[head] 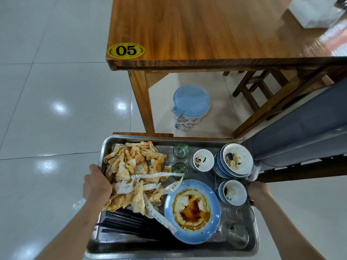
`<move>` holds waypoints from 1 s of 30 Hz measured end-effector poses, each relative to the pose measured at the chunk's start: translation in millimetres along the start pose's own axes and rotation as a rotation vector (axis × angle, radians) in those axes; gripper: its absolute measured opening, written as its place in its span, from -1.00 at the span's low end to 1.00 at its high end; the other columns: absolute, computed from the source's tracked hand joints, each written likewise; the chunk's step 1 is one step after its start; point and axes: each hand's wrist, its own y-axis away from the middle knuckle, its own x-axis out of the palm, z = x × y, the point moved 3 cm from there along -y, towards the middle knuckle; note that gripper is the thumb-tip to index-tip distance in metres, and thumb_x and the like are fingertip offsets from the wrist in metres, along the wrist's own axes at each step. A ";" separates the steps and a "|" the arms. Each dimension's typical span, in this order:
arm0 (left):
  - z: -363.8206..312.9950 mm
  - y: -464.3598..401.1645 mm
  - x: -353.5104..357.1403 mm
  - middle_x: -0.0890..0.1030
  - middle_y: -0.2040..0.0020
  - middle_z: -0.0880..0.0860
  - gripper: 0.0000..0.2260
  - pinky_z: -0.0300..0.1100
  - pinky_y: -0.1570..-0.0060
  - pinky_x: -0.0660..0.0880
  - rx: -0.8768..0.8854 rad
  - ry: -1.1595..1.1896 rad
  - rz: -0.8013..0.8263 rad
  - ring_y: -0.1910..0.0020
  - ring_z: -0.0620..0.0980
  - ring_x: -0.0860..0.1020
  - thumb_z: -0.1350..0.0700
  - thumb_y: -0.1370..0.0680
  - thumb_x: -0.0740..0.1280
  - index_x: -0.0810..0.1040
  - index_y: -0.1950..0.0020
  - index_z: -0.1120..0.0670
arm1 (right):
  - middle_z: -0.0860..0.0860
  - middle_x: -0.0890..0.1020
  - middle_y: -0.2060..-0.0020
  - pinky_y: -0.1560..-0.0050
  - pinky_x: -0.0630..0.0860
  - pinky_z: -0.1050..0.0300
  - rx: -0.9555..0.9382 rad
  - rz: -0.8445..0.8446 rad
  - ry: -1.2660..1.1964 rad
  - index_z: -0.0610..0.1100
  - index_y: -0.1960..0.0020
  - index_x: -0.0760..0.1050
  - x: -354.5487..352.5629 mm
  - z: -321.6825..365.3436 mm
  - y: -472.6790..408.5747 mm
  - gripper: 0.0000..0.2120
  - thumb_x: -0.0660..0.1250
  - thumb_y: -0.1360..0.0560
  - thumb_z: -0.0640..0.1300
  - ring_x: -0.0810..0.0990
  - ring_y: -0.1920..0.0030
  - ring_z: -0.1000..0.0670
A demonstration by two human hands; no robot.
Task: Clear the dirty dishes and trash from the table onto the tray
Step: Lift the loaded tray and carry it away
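Both hands hold the metal tray (131,244): left grip (97,184) and right grip (258,191) clamped on its side rims; stained napkins (131,166), black chopsticks (127,224), a blue plate (191,211), bowls (236,160) and glasses (181,150) fill it; beyond, the wooden worktop (187,30) marked 05; a lined bin (190,107) beneath.

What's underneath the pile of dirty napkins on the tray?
Black chopsticks stick out from under the stained napkins on the metal tray; whatever else lies beneath is covered.

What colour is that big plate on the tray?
The big plate is light blue, smeared with orange-brown sauce; it shows plainly in the head view.
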 end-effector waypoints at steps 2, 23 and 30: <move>-0.4 0.1 -0.9 0.48 0.05 0.27 -0.76 0.10 0.18 0.44 0.005 0.004 0.000 0.10 0.26 0.48 0.34 -0.54 0.11 0.28 -0.18 0.17 | -0.26 0.56 0.10 0.00 0.55 -0.13 -0.030 0.028 -0.020 -0.27 0.08 0.49 -0.4 -1.0 0.1 -0.93 0.26 -0.49 -0.26 0.55 0.09 -0.21; -0.1 -2.3 -0.9 0.49 0.01 0.29 -0.74 0.10 0.14 0.44 0.019 -0.005 0.019 0.04 0.28 0.49 0.37 -0.53 0.10 0.29 -0.21 0.20 | -0.27 0.59 0.08 0.10 0.51 -0.03 -0.068 0.010 0.196 -0.33 -0.03 0.54 -0.6 1.2 1.1 -0.80 0.26 -0.49 -0.24 0.58 0.05 -0.21; -2.0 -5.1 -0.8 0.50 0.01 0.29 -0.75 0.09 0.15 0.43 0.039 0.000 0.015 0.05 0.27 0.49 0.35 -0.54 0.11 0.30 -0.22 0.20 | -0.27 0.61 0.03 0.06 0.55 -0.04 -0.047 0.002 0.197 -0.30 -0.06 0.54 -2.5 1.2 9.6 -0.79 0.31 -0.48 -0.21 0.60 -0.01 -0.23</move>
